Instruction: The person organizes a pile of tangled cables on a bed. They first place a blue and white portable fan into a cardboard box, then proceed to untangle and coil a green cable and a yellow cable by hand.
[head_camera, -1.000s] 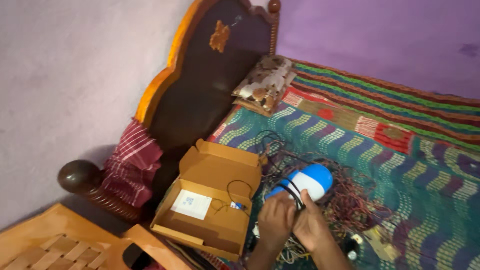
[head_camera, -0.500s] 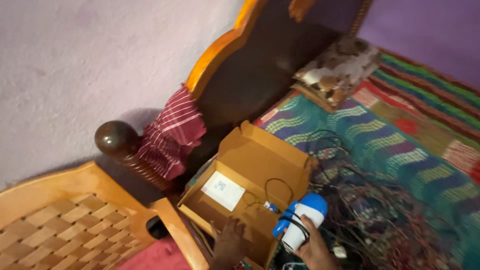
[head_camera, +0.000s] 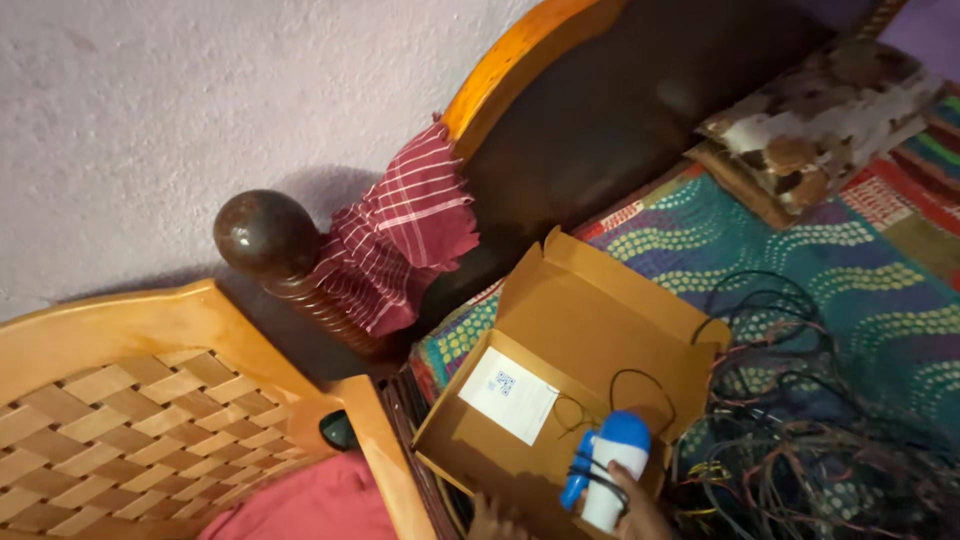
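Blue and white plastic catches the eye first: a small blue-and-white device (head_camera: 612, 468) with a black cord wound round its middle, held upright over the near right corner of the open cardboard box (head_camera: 590, 330). The right hand (head_camera: 640, 510) grips it from below, fingers wrapped round the white base, mostly cut off by the bottom edge of the view. The left hand (head_camera: 492, 520) shows only as a few fingertips at the box's near edge, so I cannot tell whether it is open or closed.

Inside the box lies a white paper slip (head_camera: 508, 394) on the floor of it, and a thin black wire (head_camera: 630, 385) loops beside the device. The box sits on a patterned bedspread (head_camera: 800, 260), with a tangle of cables (head_camera: 820, 420) just to its right. A brown-and-white pillow (head_camera: 820, 125) leans against the dark headboard (head_camera: 600, 130), a red striped cloth (head_camera: 395, 235) hangs over the bedpost (head_camera: 265, 235), and a woven wooden chair (head_camera: 140, 410) stands beside the bed.
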